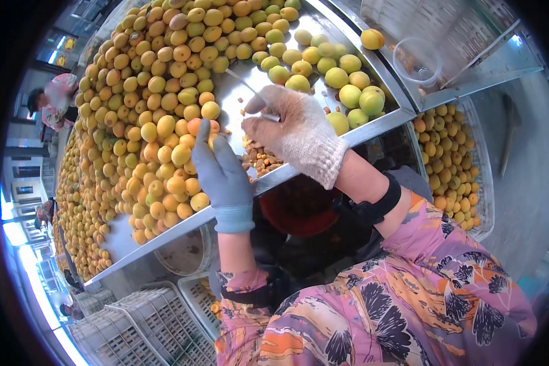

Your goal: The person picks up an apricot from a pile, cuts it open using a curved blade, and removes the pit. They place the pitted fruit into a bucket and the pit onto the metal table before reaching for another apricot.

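My left hand (218, 174), in a grey-blue glove, is at the near edge of the heap of yellow-orange apricots (165, 126). Its fingers are closed around an apricot (213, 141), partly hidden between them. My right hand (293, 125) wears a soiled white knit glove and grips a thin metal tool (244, 83) that points up and to the left. Below and between the hands, small brown pits and fruit scraps (261, 160) lie on the metal table (230, 100). Larger green-yellow fruits (349, 96) are on the table right of my right hand.
The table's raised metal rim (372, 126) runs in front of me. A clear plastic cup (417, 61) is at the upper right. A crate of apricots (448, 165) stands lower right, white crates (134, 332) lower left. A red basin (299, 207) is below the rim. Other people are far left.
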A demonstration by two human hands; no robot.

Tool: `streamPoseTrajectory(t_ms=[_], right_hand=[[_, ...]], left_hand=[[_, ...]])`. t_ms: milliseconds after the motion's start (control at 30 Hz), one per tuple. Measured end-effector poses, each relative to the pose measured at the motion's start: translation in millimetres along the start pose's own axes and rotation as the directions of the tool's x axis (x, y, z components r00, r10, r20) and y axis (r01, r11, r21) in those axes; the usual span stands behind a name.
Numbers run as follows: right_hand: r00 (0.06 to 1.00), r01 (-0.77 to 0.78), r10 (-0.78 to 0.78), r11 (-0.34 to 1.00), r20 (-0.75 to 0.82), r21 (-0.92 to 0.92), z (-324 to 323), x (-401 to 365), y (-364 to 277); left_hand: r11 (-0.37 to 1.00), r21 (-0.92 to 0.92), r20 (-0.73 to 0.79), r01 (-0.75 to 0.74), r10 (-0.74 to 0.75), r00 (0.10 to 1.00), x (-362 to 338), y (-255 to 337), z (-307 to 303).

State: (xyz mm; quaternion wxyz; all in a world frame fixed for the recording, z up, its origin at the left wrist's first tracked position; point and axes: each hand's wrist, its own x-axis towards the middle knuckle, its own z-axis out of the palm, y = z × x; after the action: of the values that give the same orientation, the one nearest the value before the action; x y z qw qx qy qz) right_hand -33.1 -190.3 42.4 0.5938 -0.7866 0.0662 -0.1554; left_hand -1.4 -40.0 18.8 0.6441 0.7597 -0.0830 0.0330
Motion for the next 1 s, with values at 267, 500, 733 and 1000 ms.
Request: streamPoseTrajectory(t_ms=[267, 500, 733, 1000], right_hand=[[0.987, 0.038, -0.049, 0.996, -0.155, -0.075, -17, 9, 2], [0.998, 0.047, -0.055, 0.979, -0.037, -0.200, -26, 4, 6], [0.999, 0.001, 0.009, 0.975, 0.046, -0.220, -23, -4, 3], [0.938, -0.279, 0.188, 0.907, 0.290, 0.316, -25, -7, -2]], left_hand=[[0.511, 0.742, 0.060, -0.435, 0.595, 0.801, 6, 8, -22], [0.018, 0.978, 0.203, -0.206, -0.278, 0.939, -27, 42, -160], [0.282, 0.957, 0.217, -0.069, -0.539, 0.814, -58, 48, -215], [0.062, 0.960, 0.270, -0.275, -0.481, 0.834, 20, 22, -70]])
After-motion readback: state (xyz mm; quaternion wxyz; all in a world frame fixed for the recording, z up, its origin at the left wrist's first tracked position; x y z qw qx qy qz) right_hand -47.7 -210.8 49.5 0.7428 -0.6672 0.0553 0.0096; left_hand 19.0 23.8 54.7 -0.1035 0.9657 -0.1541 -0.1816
